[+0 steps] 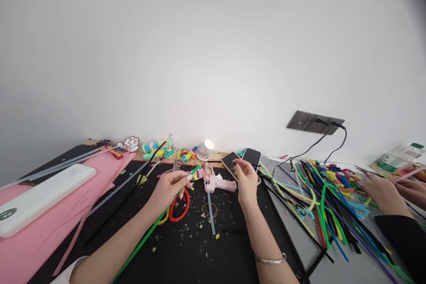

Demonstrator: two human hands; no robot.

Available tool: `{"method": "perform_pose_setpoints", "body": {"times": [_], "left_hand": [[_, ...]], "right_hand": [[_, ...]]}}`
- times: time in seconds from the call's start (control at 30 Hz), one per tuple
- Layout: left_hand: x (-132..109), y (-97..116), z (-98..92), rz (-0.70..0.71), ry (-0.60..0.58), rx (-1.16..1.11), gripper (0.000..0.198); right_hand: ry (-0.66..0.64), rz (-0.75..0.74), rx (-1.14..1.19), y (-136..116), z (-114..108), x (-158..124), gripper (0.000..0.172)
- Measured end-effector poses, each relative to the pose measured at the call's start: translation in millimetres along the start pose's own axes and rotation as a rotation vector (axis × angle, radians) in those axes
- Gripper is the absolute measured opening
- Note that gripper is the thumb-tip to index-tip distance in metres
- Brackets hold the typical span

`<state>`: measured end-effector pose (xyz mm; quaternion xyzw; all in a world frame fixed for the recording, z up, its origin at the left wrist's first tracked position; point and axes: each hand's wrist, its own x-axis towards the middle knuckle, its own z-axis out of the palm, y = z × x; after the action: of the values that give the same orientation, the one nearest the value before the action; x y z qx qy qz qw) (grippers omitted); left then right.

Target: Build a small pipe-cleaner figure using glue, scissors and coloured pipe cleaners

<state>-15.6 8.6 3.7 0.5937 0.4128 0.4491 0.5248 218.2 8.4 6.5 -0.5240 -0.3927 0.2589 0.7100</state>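
My left hand (173, 186) is closed in a pinch on a green pipe cleaner (146, 233), which runs down past my forearm while its tip sticks out above my fingers. Just below that hand lie scissors with red and yellow handles (179, 218). My right hand (246, 178) is raised before a phone (229, 163), thumb and fingertips pinched together; whatever is between them is too small to make out. Between my hands a pink hot glue gun (221, 183) rests on the black mat (199, 257), a glue stick (211, 217) poking out of its back.
A white power bank (49, 197) lies on pink sheets (100, 173) at left. Loose pipe cleaners (328, 213) spread at right, where a co-worker's hands (382, 193) work. Cords hang from a wall socket (314, 122). A paper cup (203, 151) and a second phone (252, 157) stand near the wall.
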Motion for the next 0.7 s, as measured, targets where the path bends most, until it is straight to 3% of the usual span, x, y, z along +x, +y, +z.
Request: {"method": "perform_pose_setpoints", "body": {"times": [0.17, 0.37, 0.7], "left_hand": [[-1.3, 2.2, 0.1, 0.003, 0.005, 0.006, 0.031], [-1.5, 5.3, 0.4, -0.001, 0.011, 0.005, 0.030], [-1.4, 3.8, 0.1, 0.003, 0.013, 0.013, 0.031]], "right_hand": [[-0.059, 0.031, -0.027, 2.2, -0.3, -1.0, 0.033], [-0.093, -0.020, -0.050, 3.9, -1.6, -0.4, 0.012], [-0.114, 0.010, 0.009, 7.8, -0.7, 0.5, 0.028]]}}
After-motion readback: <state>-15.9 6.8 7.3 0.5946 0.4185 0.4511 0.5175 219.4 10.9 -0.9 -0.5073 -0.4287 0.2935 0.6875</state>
